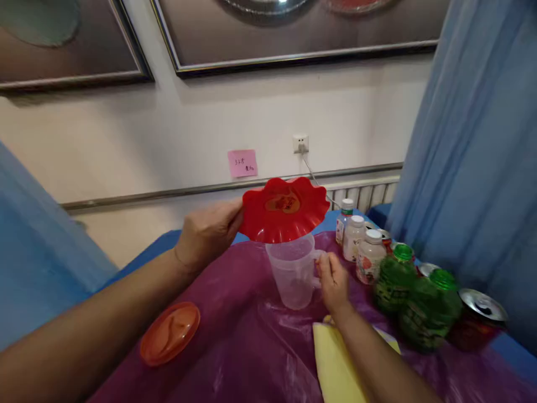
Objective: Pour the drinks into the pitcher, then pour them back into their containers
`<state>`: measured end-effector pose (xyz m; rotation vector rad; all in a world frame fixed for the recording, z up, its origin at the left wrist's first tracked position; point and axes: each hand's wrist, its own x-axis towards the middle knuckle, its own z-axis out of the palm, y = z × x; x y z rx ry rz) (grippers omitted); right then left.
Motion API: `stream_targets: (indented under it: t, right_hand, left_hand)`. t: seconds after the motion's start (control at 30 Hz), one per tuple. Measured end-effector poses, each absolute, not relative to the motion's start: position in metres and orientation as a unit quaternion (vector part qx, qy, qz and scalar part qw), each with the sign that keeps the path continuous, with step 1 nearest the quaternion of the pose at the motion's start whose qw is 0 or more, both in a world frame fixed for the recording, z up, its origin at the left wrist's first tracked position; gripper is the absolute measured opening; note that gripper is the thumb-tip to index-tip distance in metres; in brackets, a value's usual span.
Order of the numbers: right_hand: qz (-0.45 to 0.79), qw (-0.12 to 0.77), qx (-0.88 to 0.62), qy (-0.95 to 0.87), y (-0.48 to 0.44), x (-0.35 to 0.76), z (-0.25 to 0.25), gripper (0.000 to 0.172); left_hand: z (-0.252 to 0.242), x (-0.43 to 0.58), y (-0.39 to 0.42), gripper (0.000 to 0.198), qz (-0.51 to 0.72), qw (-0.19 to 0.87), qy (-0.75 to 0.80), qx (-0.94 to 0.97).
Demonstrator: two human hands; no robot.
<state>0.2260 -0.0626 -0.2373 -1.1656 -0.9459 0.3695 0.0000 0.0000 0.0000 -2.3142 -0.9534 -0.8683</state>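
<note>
My left hand [208,232] grips the left rim of a red scalloped plastic plate [284,210] and holds it tilted just above a clear plastic measuring jug [292,272]. The plate's lower edge overlaps the jug's mouth. My right hand [333,280] is closed on the jug's handle at its right side. The jug stands on a purple plastic sheet [243,347] that covers the table.
An orange lid [170,332] lies at the front left. A yellow cloth [335,364] sits under my right forearm. At the right stand white-capped bottles [369,254], green-capped bottles [428,310] and opened cans [478,319]. Blue curtains hang on both sides.
</note>
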Motion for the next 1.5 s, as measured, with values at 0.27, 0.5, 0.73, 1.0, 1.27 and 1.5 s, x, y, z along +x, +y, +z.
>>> stream_targets:
  t: [0.27,0.5,0.73,1.0,1.27,1.5]
  right_hand:
    - [0.155,0.710,-0.531,-0.436,-0.071,0.226,-0.232,0.044]
    - [0.158,0.711,-0.536,-0.427,-0.073,0.227,-0.231,0.045]
    - [0.125,0.692,-0.565,-0.432,-0.079,0.227,-0.225,0.046]
    - [0.038,0.732,-0.552,-0.396,-0.081,0.223,-0.205,0.035]
    - [0.001,0.717,-0.506,-0.479,-0.141,0.234,-0.175,0.020]
    - [-0.144,0.692,-0.627,-0.329,-0.229,0.281,-0.237,0.045]
  left_hand:
    - [-0.042,-0.064,0.019,0.038,-0.383,-0.032,-0.598,-0.703]
    - [-0.159,-0.120,-0.001,0.031,-0.299,-0.303,-0.684,-0.592]
    - [-0.192,-0.129,-0.016,0.036,-0.246,-0.354,-0.698,-0.571]
    - [-0.168,-0.136,-0.018,0.068,-0.146,-0.217,-0.710,-0.653]
    - [-0.170,-0.095,-0.078,0.053,0.005,-0.183,-0.558,-0.809]
    - [-0.216,-0.123,-0.084,0.066,-0.011,-0.177,-0.561,-0.809]
